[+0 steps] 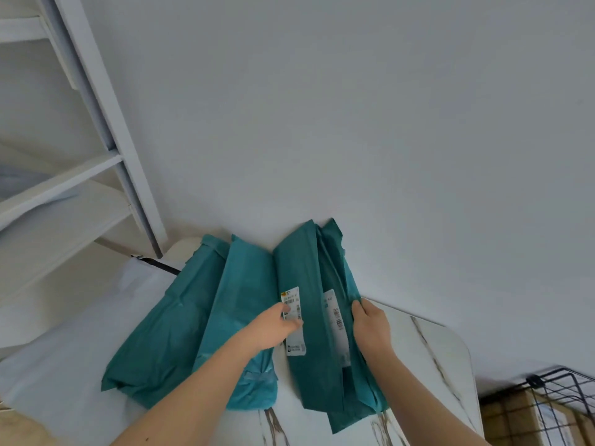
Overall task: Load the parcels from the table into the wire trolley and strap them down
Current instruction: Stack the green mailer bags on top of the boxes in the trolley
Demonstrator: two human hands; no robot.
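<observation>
Teal parcels were laid in a row on the marble-patterned worktop (428, 349), their far ends leaning against the white wall (354, 123). Four could be counted: a leftmost parcel (154, 342), a second parcel (238, 300) overlapping it, a dark parcel (309, 272), and a lighter parcel (349, 284) tucked just behind the dark one. The left edge of the dark parcel was pinched by the left hand (273, 326), its fingers curled over a white label (291, 297). The right edge of the lighter parcel was gripped by the right hand (370, 326), thumb pressed on the front beside another label (336, 313). None of the parcels had been loaded yet. The wire trolley (560, 400) was seen only in part, at the lower right, beyond the worktop's rounded corner. A white shelf unit (80, 175) stood to the left, and a pale sheet (64, 365) was spread under the leftmost parcel.
</observation>
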